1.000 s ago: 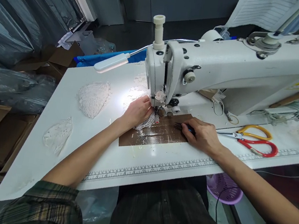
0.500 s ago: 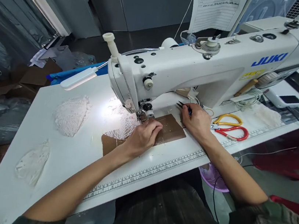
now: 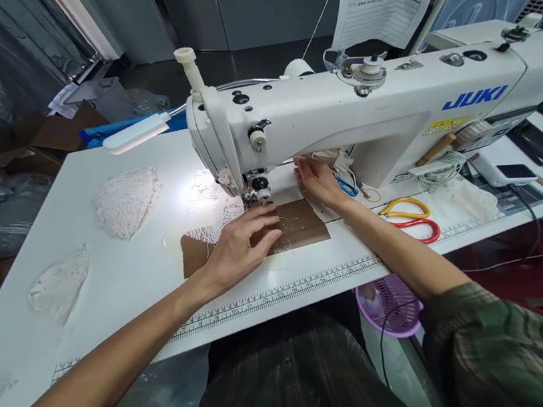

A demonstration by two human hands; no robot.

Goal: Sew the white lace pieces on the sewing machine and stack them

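Observation:
My left hand (image 3: 244, 243) is by the needle area of the white sewing machine (image 3: 314, 115), fingers apart over a brown sheet (image 3: 303, 228) on the machine bed. White lace fabric (image 3: 215, 209) lies to the left of the presser foot, partly on the brown sheet. Under the machine arm, my right hand (image 3: 317, 182) reaches in with its fingers extended, holding nothing that I can see. Blue-handled snips (image 3: 346, 186) lie just right of that hand. Scissors with a yellow and a red handle (image 3: 408, 216) rest beside my right forearm.
Two lace cup-shaped pieces (image 3: 127, 202) (image 3: 60, 285) lie on the left of the white table (image 3: 128, 291). A lit lamp (image 3: 136, 134) hangs left of the machine head. A ruler strip (image 3: 284, 293) runs along the front edge; a purple basket (image 3: 388, 305) is below.
My right hand has let go of the snips and moved left and back under the machine arm. My left hand's pinched fingers have spread. The camera view has shifted slightly.

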